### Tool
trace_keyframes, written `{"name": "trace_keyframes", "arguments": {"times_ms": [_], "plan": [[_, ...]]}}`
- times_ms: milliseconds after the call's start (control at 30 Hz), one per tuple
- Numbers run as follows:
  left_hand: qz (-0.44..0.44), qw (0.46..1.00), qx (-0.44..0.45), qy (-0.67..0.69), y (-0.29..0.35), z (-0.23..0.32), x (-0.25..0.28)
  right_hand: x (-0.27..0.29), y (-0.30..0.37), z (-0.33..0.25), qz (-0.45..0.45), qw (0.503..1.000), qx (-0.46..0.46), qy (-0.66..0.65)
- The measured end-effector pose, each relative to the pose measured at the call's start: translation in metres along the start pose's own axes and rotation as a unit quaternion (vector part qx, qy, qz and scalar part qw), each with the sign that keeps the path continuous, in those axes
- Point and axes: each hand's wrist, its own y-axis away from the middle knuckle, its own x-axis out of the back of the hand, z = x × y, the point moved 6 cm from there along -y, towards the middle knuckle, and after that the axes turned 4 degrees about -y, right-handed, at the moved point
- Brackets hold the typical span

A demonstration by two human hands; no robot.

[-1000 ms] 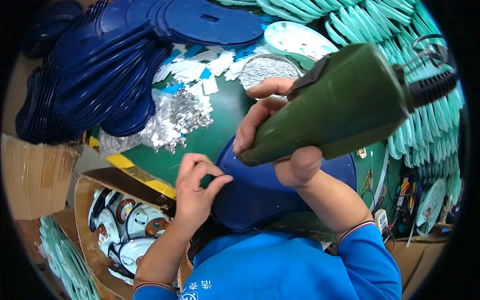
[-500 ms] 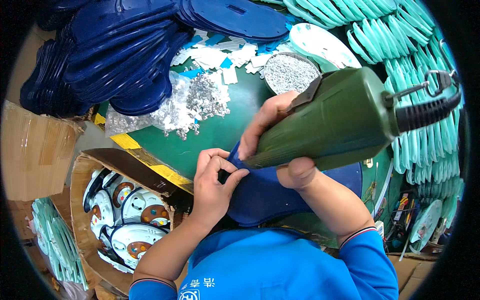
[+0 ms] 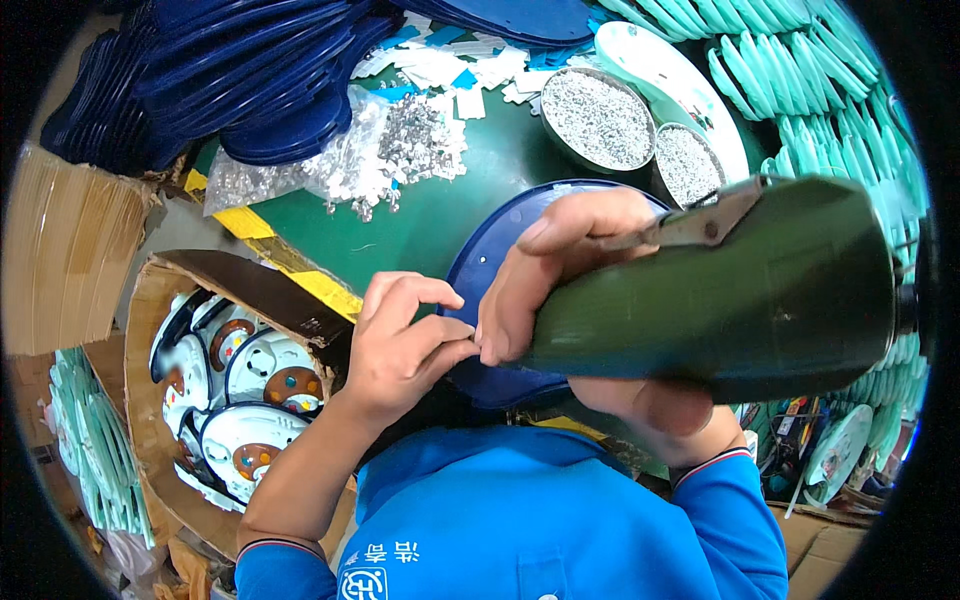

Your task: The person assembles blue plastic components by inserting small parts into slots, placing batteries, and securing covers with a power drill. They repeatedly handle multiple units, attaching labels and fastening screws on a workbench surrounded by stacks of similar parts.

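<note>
A dark green electric screwdriver (image 3: 710, 290) with a lever along its body lies in the grip of my right hand (image 3: 560, 270). My right fingers reach forward toward the tool's tip, which is hidden behind them. My left hand (image 3: 405, 345) is in a pinch, thumb and forefinger pressed together right beside my right fingertips. Whatever that pinch holds is too small or too hidden to name. Under both hands lies a dark blue plastic panel (image 3: 485, 258) with small holes, partly covered by the tool.
Two bowls of small silvery parts (image 3: 600, 118) (image 3: 688, 165) stand behind the tool. Loose metal pieces (image 3: 420, 135) spill from a clear bag. Dark blue panels (image 3: 250, 75) are stacked far left, pale green ones (image 3: 840, 150) far right. A carton (image 3: 140, 400) holds printed white panels (image 3: 262, 365).
The screwdriver has moved right and slightly down with my right hand. My left hand has shifted a little left. The blue panel lies differently, with its rounded edge now showing beyond my hands.
</note>
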Motion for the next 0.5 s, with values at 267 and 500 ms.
{"name": "trace_keyframes", "arguments": {"times_ms": [267,500], "plan": [[-0.009,1.0,0.013,0.007,0.026,0.005,0.006,-0.024,0.011,0.008,0.008,0.997,0.045,-0.067],[-0.034,0.899,0.371,0.229,0.058,0.002,-0.023,-0.002,0.007,0.031,-0.097,0.991,0.089,0.033]]}}
